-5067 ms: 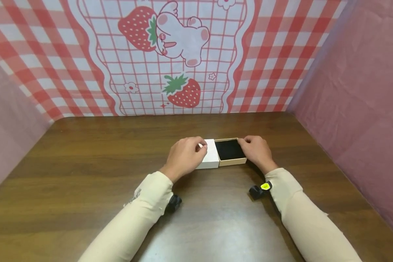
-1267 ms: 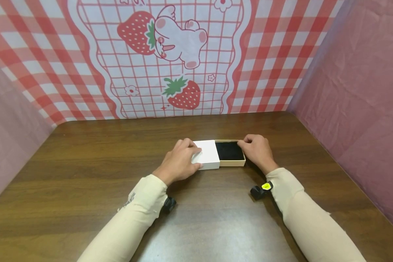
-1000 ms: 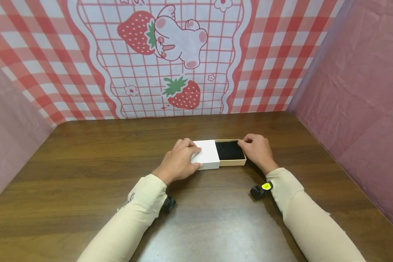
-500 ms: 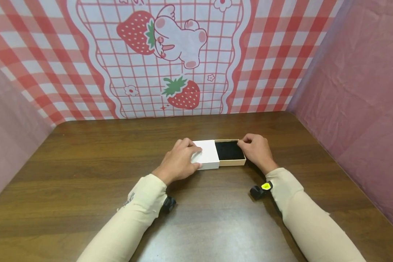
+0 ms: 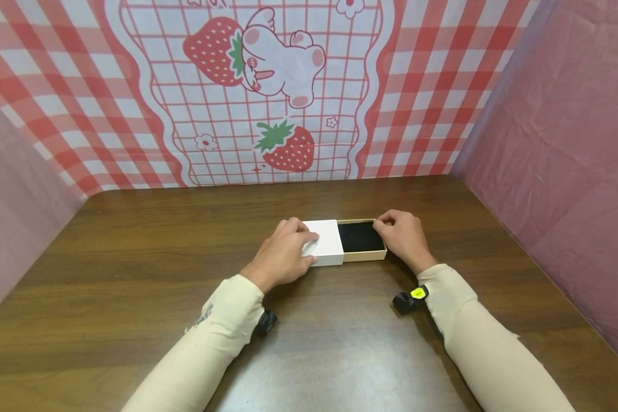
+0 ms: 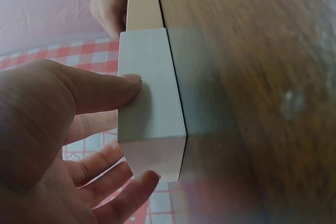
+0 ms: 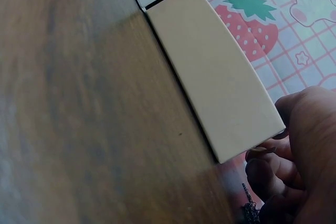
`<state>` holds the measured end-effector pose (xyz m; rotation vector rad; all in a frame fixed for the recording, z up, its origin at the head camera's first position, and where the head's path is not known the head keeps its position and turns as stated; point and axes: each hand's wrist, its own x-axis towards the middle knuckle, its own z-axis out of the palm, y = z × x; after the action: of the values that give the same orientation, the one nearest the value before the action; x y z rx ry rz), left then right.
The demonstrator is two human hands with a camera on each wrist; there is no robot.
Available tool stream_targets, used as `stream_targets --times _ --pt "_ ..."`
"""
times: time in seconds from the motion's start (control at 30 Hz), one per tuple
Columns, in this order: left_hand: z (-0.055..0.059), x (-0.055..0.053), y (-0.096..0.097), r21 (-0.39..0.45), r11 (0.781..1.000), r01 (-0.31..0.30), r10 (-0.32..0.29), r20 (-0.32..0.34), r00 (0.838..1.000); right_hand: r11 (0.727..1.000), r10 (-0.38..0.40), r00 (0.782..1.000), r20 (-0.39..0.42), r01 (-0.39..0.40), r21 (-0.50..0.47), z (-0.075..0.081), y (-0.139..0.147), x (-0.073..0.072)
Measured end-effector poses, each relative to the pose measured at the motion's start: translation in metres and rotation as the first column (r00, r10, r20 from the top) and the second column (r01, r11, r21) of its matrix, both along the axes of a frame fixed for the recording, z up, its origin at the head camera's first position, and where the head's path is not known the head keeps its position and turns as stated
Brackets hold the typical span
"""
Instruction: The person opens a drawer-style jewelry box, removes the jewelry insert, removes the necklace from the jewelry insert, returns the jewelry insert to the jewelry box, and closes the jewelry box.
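Observation:
A slide-out box lies on the table: a white outer sleeve [image 5: 328, 240] with a tan drawer [image 5: 365, 257] pulled partly out on the right. Black padding [image 5: 359, 236] fills the visible part of the drawer. My left hand [image 5: 283, 252] grips the sleeve's left part; in the left wrist view the thumb presses the front wall of the sleeve [image 6: 149, 66], and other fingers lie around the far side and end. At the drawer's right end, my right hand [image 5: 405, 237] pinches the edge. The right wrist view shows its fingers [image 7: 261, 177] at the end of the drawer [image 7: 215, 77].
The brown wooden table [image 5: 159, 240] runs back to a red-and-white checked cloth [image 5: 432, 86] with strawberry prints. Pink cloth [image 5: 556, 160] hangs along the right side. In the right wrist view, a small black chain-like object [image 7: 250, 203] shows below the right fingers.
Compared with about five seconds ago, my left hand has moved left and lower on the sleeve, its thumb now on the front wall. Over the last second, both hands and the box barely move.

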<state>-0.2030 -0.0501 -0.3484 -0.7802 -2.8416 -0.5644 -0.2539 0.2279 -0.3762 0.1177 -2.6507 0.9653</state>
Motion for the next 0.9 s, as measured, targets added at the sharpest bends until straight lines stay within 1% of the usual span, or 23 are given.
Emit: stream_targets --times 0.17,0.33,0.43,0.53,0.9 --pt "0.0001 0.0003 -0.0003 0.003 1.0 0.024 -0.024 -0.014 1.0 1.0 -0.003 1.0 -0.008 0.003 -0.009 -0.0002 -0.0004 0.0" --pt "0.0009 -0.0013 0.0001 -0.047 0.997 0.06 -0.062 -0.051 0.997 1.0 0.006 1.0 -0.012 -0.006 -0.017 0.0002 0.0001 0.0007" --pt "0.0008 -0.002 0.0002 -0.07 0.996 0.063 -0.068 -0.058 0.996 1.0 0.014 1.0 -0.015 -0.014 -0.02 0.0 0.0 0.0005" --pt "0.0008 -0.0022 0.0001 -0.072 0.995 0.062 -0.066 -0.054 0.996 1.0 0.022 1.0 -0.017 -0.022 -0.017 -0.0009 0.0003 0.0" --pt "0.0002 -0.0023 -0.0012 -0.057 0.994 0.09 -0.094 -0.082 0.992 0.997 0.072 0.997 -0.022 -0.071 0.005 -0.0024 -0.0001 -0.0013"
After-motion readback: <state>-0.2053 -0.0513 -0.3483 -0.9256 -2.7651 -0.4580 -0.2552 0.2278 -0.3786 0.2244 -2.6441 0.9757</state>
